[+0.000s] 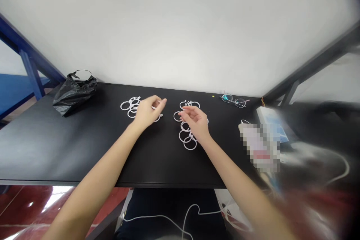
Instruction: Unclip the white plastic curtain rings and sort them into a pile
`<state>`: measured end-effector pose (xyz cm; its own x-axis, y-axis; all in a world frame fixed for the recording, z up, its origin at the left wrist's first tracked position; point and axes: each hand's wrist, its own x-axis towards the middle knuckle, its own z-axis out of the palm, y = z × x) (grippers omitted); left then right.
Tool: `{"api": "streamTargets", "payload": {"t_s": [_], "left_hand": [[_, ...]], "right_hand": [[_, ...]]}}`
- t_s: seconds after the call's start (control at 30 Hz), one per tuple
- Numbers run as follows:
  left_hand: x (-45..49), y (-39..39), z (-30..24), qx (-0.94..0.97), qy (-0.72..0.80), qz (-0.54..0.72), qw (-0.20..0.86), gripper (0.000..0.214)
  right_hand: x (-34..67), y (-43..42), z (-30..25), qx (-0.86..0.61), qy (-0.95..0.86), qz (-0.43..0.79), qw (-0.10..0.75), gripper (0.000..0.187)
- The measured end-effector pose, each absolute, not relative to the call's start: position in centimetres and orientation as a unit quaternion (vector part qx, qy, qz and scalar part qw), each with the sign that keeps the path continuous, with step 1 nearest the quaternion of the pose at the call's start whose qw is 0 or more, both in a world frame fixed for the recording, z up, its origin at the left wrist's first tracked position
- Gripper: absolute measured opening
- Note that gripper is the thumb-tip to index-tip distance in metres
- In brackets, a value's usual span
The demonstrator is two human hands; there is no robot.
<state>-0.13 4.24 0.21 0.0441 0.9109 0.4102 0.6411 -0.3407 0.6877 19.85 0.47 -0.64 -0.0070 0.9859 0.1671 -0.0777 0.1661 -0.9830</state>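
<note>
Several thin white rings (132, 110) with small knobbed ends lie in a loose cluster on the black table, just left of my left hand (147, 110). The fingers of that hand are curled toward the thumb around a white ring (158, 119), whose lower arc shows beneath them; the grip itself is partly hidden. Over a second group of white rings (190, 143) is my right hand (196, 120), palm turned inward. Its fingers are loosely bent and the thumb stands apart from them, with no ring visibly held. The hand covers part of this group.
A crumpled black plastic bag (74, 95) sits at the far left. Eyeglasses (234, 100) rest near the wall at the back right. Farther right are a white-and-blue box (274, 123) and a pixelated item (260, 148). A white cable (165, 216) hangs below the table's front edge.
</note>
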Motion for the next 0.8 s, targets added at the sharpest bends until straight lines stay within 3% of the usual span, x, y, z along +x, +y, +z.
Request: {"api": "streamTargets", "payload": {"t_s": [0.2, 0.5, 0.8], "left_hand": [[-4.6, 7.0, -2.0, 0.694, 0.632, 0.343, 0.022, 0.032], [-4.3, 6.9, -2.7, 0.698, 0.649, 0.303, 0.004, 0.036], [-2.4, 5.9, -1.3, 0.715, 0.592, 0.371, -0.015, 0.028]], "right_hand": [[20.2, 0.6, -0.1, -0.446, -0.506, 0.477, 0.563, 0.031], [20.2, 0.7, -0.2, -0.450, -0.495, 0.487, 0.561, 0.029], [20.9, 1.4, -0.3, -0.465, -0.486, 0.451, 0.587, 0.027]]}}
